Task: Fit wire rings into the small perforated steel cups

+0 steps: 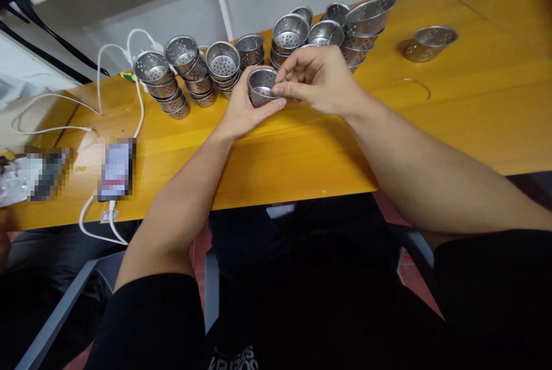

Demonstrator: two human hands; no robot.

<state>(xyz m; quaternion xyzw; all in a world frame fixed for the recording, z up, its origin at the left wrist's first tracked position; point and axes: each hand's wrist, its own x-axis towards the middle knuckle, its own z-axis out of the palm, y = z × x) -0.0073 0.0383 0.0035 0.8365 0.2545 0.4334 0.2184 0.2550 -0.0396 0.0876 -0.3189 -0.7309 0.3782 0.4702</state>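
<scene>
A small perforated steel strainer cup sits in my left hand, whose fingers wrap round its side and underside just above the yellow wooden table. My right hand is closed in a pinch over the cup's rim on the right, fingertips touching its edge. What the fingertips hold, if anything, is too small to make out. Behind both hands stand several stacks of the same steel cups.
A taller stack of wider cups stands at the back right, a single cup further right, a thin wire ring lying near it. White cables and a phone lie at the left. The table's front edge is close to my body.
</scene>
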